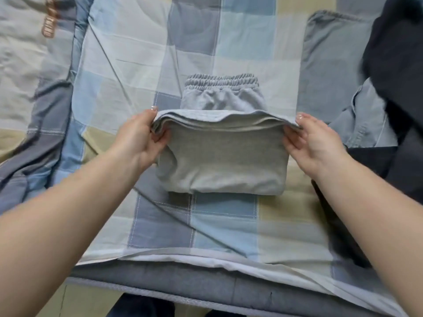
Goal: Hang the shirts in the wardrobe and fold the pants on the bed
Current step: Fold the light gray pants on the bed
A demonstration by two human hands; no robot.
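Note:
Light grey sweatpants lie partly folded in the middle of the checked bedspread. Their elastic waistband points away from me and lies flat. The near part is doubled into several layers and lifted off the bed. My left hand pinches the left corner of the lifted fold, thumb on top. My right hand pinches the right corner the same way. The raised fold edge hangs between both hands, just in front of the waistband.
A dark garment is heaped at the right side of the bed, over a grey-blue garment lying flat. A pillow sits at the far left. The mattress edge runs along the bottom, close to my body.

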